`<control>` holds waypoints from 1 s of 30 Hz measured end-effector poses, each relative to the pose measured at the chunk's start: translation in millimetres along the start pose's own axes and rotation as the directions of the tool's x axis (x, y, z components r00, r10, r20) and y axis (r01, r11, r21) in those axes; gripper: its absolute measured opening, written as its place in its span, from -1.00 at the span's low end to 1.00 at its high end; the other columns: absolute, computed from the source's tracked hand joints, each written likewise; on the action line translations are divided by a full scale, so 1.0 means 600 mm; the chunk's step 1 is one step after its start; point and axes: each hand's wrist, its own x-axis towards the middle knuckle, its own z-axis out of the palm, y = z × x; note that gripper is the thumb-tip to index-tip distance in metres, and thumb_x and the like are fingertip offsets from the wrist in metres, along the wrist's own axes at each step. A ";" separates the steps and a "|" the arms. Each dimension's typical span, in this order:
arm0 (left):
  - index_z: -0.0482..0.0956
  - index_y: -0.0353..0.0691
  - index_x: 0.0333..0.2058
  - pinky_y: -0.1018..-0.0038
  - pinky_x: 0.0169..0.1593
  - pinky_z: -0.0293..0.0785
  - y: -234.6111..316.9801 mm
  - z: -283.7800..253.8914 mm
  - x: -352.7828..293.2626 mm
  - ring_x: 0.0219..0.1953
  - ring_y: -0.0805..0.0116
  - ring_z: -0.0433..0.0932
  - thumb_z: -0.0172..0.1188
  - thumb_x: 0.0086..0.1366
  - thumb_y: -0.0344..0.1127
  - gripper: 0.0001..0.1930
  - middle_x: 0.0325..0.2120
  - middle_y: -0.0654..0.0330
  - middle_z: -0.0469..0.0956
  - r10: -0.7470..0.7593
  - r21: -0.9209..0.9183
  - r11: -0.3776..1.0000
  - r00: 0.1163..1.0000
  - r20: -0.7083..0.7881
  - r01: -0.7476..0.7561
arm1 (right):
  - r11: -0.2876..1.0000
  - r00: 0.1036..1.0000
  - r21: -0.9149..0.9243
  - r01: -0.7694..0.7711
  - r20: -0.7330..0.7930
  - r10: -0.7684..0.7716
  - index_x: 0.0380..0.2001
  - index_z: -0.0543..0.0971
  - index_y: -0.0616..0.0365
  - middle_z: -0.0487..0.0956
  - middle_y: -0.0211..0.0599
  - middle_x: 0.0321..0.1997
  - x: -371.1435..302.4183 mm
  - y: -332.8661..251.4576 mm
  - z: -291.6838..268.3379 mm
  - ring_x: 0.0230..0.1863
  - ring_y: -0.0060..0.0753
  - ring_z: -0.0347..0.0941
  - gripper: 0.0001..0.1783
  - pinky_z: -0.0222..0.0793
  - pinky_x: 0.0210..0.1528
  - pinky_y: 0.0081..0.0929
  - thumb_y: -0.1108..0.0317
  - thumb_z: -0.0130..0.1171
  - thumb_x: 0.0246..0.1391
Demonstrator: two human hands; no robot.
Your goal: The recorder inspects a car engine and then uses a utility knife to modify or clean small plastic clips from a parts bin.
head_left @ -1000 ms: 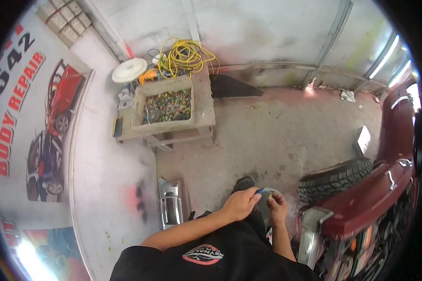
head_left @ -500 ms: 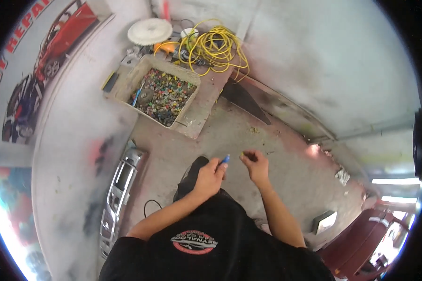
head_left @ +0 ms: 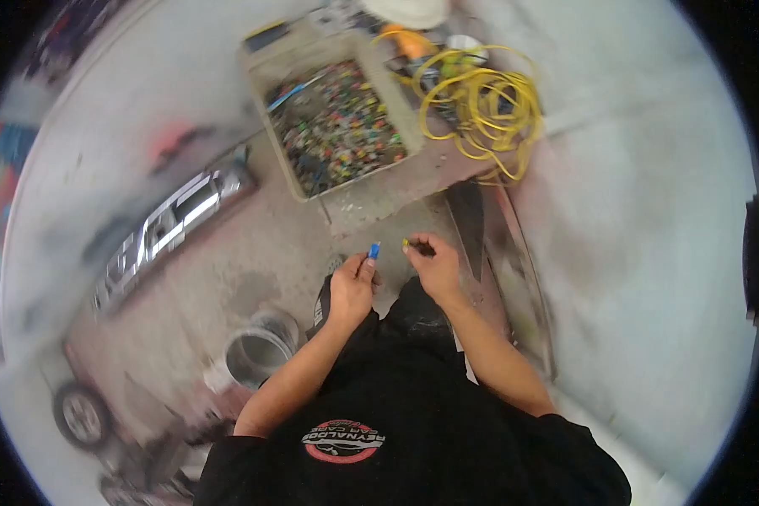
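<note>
My left hand [head_left: 352, 289] is closed on a small blue object [head_left: 374, 250] with a pale tip; its exact kind is too small to make out. Just to its right, my right hand [head_left: 434, 260] pinches a tiny yellow piece [head_left: 406, 242] between thumb and fingertips. A short gap separates the two hands, which are held in front of my body above the floor. Beyond them, a beige rectangular bin [head_left: 415, 126] holds a heap of small multicoloured pieces [head_left: 350, 118]. A long blue tool [head_left: 288, 95] lies on the heap at its left side.
A coiled yellow cord [head_left: 481, 101] lies right of the bin, near an orange object [head_left: 409, 42]. A chrome bumper [head_left: 173, 221] lies along the left wall. At lower left are a grey bucket [head_left: 261, 350] and a wheel [head_left: 83, 416]. A dark panel [head_left: 466, 221] leans at right.
My view has turned right and come closer to the bin; the bucket and wheel have entered it. Both hands still grip their small pieces, slightly nearer each other.
</note>
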 end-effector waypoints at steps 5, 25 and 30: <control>0.50 -0.39 -0.06 0.49 -0.50 0.43 -0.098 0.021 0.036 -0.55 0.48 0.52 0.16 0.55 -0.37 -0.83 -0.47 0.14 0.63 -0.156 -0.187 0.979 0.893 -0.422 0.083 | 0.934 0.884 -0.092 0.345 0.367 -0.290 -0.19 0.74 0.21 0.70 -0.19 -0.22 0.187 0.057 0.094 -0.20 -0.22 0.63 -0.78 0.54 -0.08 -0.34 0.41 0.45 0.09; 0.58 -0.29 -0.05 0.08 -0.23 0.58 -0.223 0.124 0.228 -0.32 -0.17 0.71 0.26 0.43 -0.35 -0.80 -0.36 -0.15 0.71 -0.275 -0.268 0.958 0.607 -0.745 0.106 | 0.802 0.625 -0.120 0.585 0.696 -0.352 -0.18 0.76 0.21 0.69 -0.21 -0.27 0.294 0.155 0.218 -0.30 -0.28 0.63 -0.80 0.54 -0.23 -0.40 0.52 0.42 0.08; 0.60 -0.32 -0.03 0.31 -0.20 0.61 -0.219 0.118 0.235 -0.31 0.13 0.76 0.30 0.39 -0.41 -0.78 -0.33 -0.09 0.75 -0.243 -0.215 0.969 0.636 -0.733 0.122 | 0.734 0.579 -0.105 0.670 0.694 -0.429 -0.21 0.75 0.22 0.69 -0.23 -0.28 0.295 0.165 0.227 -0.32 -0.30 0.62 -0.81 0.53 -0.26 -0.39 0.53 0.44 0.06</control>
